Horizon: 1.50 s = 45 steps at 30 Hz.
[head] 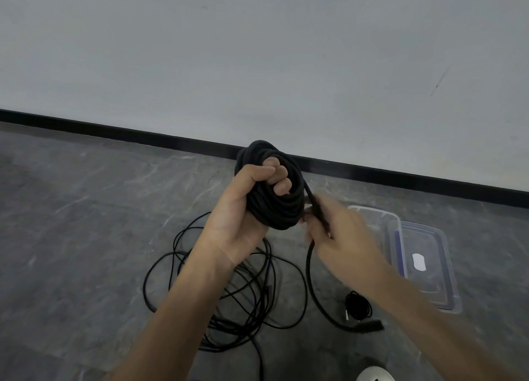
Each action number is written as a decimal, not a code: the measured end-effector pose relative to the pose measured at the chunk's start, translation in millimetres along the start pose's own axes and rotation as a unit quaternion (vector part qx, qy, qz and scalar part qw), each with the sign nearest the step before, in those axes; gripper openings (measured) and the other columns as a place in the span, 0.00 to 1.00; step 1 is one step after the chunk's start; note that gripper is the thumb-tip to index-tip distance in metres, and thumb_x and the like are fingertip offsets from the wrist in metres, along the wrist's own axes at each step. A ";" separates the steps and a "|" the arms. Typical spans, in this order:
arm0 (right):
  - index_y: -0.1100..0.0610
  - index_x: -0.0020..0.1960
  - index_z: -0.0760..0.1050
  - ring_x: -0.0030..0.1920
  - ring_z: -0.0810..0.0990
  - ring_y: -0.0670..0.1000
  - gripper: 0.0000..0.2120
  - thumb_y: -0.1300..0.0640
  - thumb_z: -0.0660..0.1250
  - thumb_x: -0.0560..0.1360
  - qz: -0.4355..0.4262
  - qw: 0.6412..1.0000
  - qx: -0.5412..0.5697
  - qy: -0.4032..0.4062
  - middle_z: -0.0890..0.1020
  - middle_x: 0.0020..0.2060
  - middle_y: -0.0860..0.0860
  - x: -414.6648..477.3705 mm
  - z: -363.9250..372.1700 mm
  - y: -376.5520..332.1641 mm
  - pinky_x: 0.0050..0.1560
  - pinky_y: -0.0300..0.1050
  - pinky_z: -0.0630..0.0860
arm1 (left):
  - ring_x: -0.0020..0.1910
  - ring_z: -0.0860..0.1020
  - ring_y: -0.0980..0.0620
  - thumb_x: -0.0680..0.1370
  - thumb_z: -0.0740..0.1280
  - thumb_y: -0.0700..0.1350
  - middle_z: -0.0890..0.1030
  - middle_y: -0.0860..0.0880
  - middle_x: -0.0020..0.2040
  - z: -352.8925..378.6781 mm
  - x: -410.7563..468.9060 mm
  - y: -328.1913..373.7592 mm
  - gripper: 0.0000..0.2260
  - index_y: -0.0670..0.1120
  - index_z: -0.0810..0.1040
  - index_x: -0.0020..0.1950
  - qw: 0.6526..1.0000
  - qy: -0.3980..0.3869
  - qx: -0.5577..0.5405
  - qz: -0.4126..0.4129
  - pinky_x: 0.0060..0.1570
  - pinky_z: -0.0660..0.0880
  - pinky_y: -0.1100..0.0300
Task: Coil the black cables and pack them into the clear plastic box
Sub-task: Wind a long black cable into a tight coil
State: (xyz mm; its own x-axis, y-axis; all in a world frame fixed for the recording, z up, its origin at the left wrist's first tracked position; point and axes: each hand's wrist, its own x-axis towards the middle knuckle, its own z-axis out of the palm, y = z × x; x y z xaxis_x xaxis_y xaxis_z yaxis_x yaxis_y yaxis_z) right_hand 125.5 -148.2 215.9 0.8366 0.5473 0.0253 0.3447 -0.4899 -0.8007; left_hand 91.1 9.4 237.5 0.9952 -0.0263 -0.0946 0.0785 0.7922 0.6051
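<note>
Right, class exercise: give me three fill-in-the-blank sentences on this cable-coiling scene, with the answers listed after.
1. The thick coil is gripped in the person's ____ hand.
2. The right hand pinches the coil's loose ____.
3. The clear plastic box on the floor holds ____ cables.

Answers: left; tail; no

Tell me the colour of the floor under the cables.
Grey floor with pale marble-like veins, seen in the head view.
</note>
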 end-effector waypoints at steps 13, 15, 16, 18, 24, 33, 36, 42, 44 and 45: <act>0.52 0.68 0.64 0.42 0.83 0.51 0.16 0.59 0.58 0.81 0.114 0.975 0.160 -0.105 0.84 0.38 0.53 -6.7 10.9 -9.2 0.52 0.50 0.79 | 0.34 0.71 0.56 0.73 0.60 0.40 0.70 0.54 0.34 5.8 -1.2 -1.7 0.05 0.49 0.71 0.38 0.995 0.038 0.041 0.088 0.43 0.74 0.63; 0.54 0.66 0.64 0.42 0.83 0.52 0.14 0.59 0.59 0.81 0.138 0.966 0.176 -0.127 0.84 0.39 0.55 -10.2 14.2 -14.0 0.50 0.46 0.80 | 0.35 0.72 0.56 0.73 0.61 0.40 0.70 0.53 0.35 4.3 -1.1 0.3 0.05 0.48 0.71 0.38 0.992 0.047 0.051 0.106 0.44 0.73 0.63; 0.54 0.65 0.64 0.41 0.83 0.52 0.14 0.60 0.59 0.81 0.150 0.961 0.186 -0.142 0.84 0.41 0.55 -11.0 14.2 -17.4 0.49 0.45 0.80 | 0.36 0.72 0.56 0.73 0.61 0.41 0.70 0.54 0.35 3.3 -1.1 1.1 0.05 0.49 0.70 0.38 0.990 0.054 0.062 0.115 0.46 0.72 0.63; 0.50 0.63 0.64 0.39 0.83 0.50 0.13 0.61 0.59 0.81 0.163 0.951 0.194 -0.176 0.84 0.43 0.57 -11.9 13.5 -21.3 0.47 0.43 0.80 | 0.37 0.71 0.56 0.73 0.62 0.41 0.71 0.54 0.35 1.4 -0.7 2.1 0.06 0.49 0.71 0.37 0.985 0.073 0.089 0.132 0.48 0.69 0.61; 0.61 0.53 0.73 0.29 0.76 0.41 0.07 0.59 0.60 0.80 0.039 0.973 -0.004 -0.226 0.84 0.40 0.51 -20.2 17.6 -22.6 0.32 0.41 0.75 | 0.36 0.74 0.56 0.75 0.66 0.50 0.75 0.54 0.33 2.9 3.0 -2.6 0.10 0.49 0.73 0.36 0.926 0.190 0.270 0.182 0.42 0.72 0.62; 0.58 0.44 0.74 0.28 0.72 0.47 0.09 0.57 0.59 0.81 -0.084 0.976 -0.060 -0.191 0.73 0.28 0.44 -17.2 5.8 -23.9 0.30 0.38 0.67 | 0.30 0.71 0.57 0.76 0.70 0.49 0.72 0.50 0.31 6.3 2.4 -13.4 0.13 0.41 0.74 0.40 0.840 0.155 0.500 0.145 0.29 0.70 0.67; 0.57 0.53 0.77 0.32 0.75 0.47 0.14 0.52 0.55 0.82 -0.137 0.966 -0.138 -0.168 0.79 0.36 0.47 -16.3 4.1 -19.5 0.35 0.41 0.73 | 0.29 0.72 0.62 0.74 0.71 0.53 0.72 0.58 0.28 0.8 5.4 -19.0 0.12 0.48 0.73 0.39 0.808 0.139 0.560 0.119 0.31 0.68 0.70; 0.54 0.45 0.80 0.30 0.76 0.43 0.20 0.42 0.56 0.78 -0.223 0.959 -0.149 -0.095 0.81 0.33 0.44 -16.9 -8.9 -20.8 0.31 0.39 0.74 | 0.25 0.67 0.55 0.73 0.61 0.63 0.68 0.49 0.26 1.1 2.6 -18.1 0.24 0.43 0.68 0.32 0.804 0.035 0.593 0.033 0.26 0.64 0.65; 0.54 0.41 0.81 0.31 0.77 0.41 0.17 0.42 0.63 0.75 -0.238 0.963 -0.108 -0.061 0.81 0.32 0.43 -14.6 -15.6 -20.7 0.31 0.35 0.73 | 0.27 0.67 0.52 0.72 0.53 0.67 0.68 0.43 0.28 5.6 -1.1 -16.9 0.29 0.41 0.69 0.33 0.810 -0.011 0.587 0.001 0.28 0.65 0.63; 0.54 0.40 0.81 0.31 0.78 0.42 0.17 0.41 0.66 0.73 -0.231 0.968 -0.082 -0.047 0.81 0.32 0.43 -12.6 -19.7 -20.7 0.32 0.37 0.74 | 0.30 0.70 0.51 0.72 0.50 0.68 0.70 0.41 0.30 7.6 -2.6 -16.8 0.31 0.40 0.70 0.34 0.815 -0.034 0.578 -0.024 0.31 0.68 0.62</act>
State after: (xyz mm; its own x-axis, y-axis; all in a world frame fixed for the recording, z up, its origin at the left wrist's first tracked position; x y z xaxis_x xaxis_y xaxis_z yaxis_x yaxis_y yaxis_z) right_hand 116.2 -158.4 243.9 0.5365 0.7898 0.2974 0.7428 -0.2746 -0.6106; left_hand 87.7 -8.5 233.5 0.9871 -0.1054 -0.1209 0.0823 -0.3142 0.9458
